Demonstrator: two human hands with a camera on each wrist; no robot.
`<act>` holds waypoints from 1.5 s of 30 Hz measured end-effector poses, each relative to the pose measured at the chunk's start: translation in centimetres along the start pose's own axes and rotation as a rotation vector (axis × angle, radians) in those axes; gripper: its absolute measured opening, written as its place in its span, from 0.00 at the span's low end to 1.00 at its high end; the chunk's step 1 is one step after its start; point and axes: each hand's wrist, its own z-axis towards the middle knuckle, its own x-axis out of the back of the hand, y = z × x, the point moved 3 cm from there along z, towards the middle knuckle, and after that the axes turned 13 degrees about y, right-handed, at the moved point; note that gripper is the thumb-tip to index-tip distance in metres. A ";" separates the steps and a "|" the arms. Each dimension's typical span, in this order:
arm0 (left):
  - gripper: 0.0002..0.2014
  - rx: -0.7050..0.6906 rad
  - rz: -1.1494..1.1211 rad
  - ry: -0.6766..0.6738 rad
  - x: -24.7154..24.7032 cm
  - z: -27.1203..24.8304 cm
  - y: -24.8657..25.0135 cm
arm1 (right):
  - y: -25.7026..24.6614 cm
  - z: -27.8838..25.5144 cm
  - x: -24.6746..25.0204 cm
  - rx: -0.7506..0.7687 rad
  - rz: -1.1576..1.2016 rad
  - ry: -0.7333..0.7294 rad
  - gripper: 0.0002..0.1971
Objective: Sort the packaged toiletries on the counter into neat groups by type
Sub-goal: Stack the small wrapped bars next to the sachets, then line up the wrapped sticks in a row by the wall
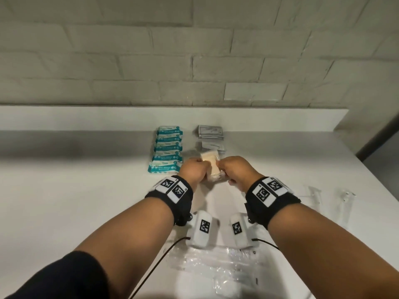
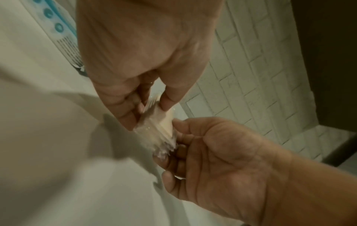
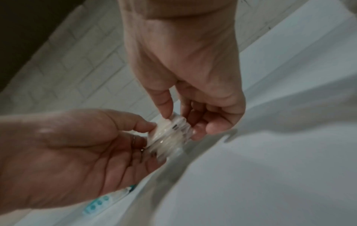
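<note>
As seen, both fists (image 1: 193,172) around soap (image 1: 212,167)

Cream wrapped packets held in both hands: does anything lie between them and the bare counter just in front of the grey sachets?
Nothing visible does. The left hand and right hand pinch the stack of cream clear-wrapped packets over the white counter, beside the row of teal wipe packs; the grey sachets lie just beyond.

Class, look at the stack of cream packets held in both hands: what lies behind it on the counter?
Behind the cream packets lie grey sachets in overlapping piles near the wall. The left hand and right hand pinch the stack, hiding its sides and the counter beneath.
</note>
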 end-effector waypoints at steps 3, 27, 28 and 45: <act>0.10 0.000 0.141 0.019 -0.8 2.3 0.3 | 0.1 1.4 -0.7 -0.055 -0.015 0.025 0.14; 0.19 -0.125 0.407 -0.040 2.6 -1.3 2.0 | 0.5 1.2 3.2 0.009 -0.254 -0.072 0.11; 0.20 -0.185 0.482 -0.090 3.2 -2.5 2.1 | 0.8 0.4 4.0 0.055 -0.305 -0.103 0.11; 0.17 -0.512 1.263 -0.406 3.8 -13.4 -3.2 | 6.3 -16.8 3.9 0.672 -1.020 -0.374 0.17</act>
